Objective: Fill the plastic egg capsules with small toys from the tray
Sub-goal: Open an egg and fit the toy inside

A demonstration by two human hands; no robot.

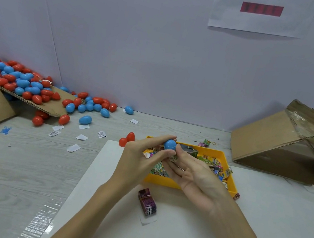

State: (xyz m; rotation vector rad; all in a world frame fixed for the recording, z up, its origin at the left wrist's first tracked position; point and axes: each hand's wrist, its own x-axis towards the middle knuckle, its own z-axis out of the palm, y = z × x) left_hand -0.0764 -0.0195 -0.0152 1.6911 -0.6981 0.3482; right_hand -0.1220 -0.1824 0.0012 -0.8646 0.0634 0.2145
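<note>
Left hand [141, 154] fingers pinching blue egg capsule [170, 144]; right hand [190, 173] fingers curled holding folded toy packet [173, 158] just beneath. Best kept steady, aligned before pressing.

Left hand [141, 154] and right hand [190, 173] together pinch a blue egg [170, 144] — above the yellow tray [231, 180].

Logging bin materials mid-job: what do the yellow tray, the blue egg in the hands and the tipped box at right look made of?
Yellow tray: likely moulded plastic, with a smooth, even-coloured wall. Blue egg: glossy hard plastic, going by its soft highlight. Tipped box: brown corrugated cardboard with a ragged edge, and shiny clear tape or film along the top.
</note>
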